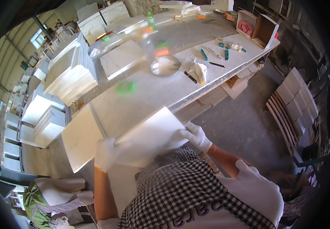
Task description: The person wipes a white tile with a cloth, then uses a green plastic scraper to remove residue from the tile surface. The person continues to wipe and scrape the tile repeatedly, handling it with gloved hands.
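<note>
A white tile [149, 137] is held in the lower middle of the frame, above the near edge of the desk [142, 97]; its left edge is gripped by the gloved left hand [105, 152], fingers clenched over the rim, and its right corner is clasped by the gloved right hand [196, 136]; the tile's near edge is hidden behind a checked apron [180, 191]. On the desk, toward the middle of the frame, a green block [125, 87] is seen blurred; a round metal bowl [165, 65] lies further up, its contents hard to make out; a stack of tiles [71, 74] stands at the upper left. A second person [52, 204] is cut off at the lower left.
</note>
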